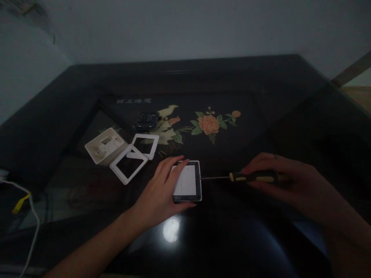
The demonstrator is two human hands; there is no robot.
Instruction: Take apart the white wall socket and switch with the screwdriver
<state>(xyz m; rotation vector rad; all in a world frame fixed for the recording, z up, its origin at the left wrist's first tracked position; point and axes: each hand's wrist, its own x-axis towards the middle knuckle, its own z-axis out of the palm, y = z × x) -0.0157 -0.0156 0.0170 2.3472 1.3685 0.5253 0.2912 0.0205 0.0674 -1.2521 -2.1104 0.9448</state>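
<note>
My left hand (162, 193) is closed around a square white-and-black wall switch panel (187, 181), thumb at its near edge and fingers over its far edge. The panel rests on the dark glossy table. In my right hand (284, 185) is a screwdriver (252, 177) with a black and yellow handle. Its thin shaft lies nearly level, and the tip meets the panel's right edge strip. Whether the tip sits in a slot cannot be made out. Left of the panel lie two white square frames, one (129, 164) overlapping the other (149, 146).
A white square back box (106, 146) stands beside the frames. Behind them is a black square module (147, 121). Small screws (162, 153) lie near the left hand. A white cable (33, 212) with a yellow tag (21, 203) runs along the left side. Flowers and birds decorate the tabletop (261, 88).
</note>
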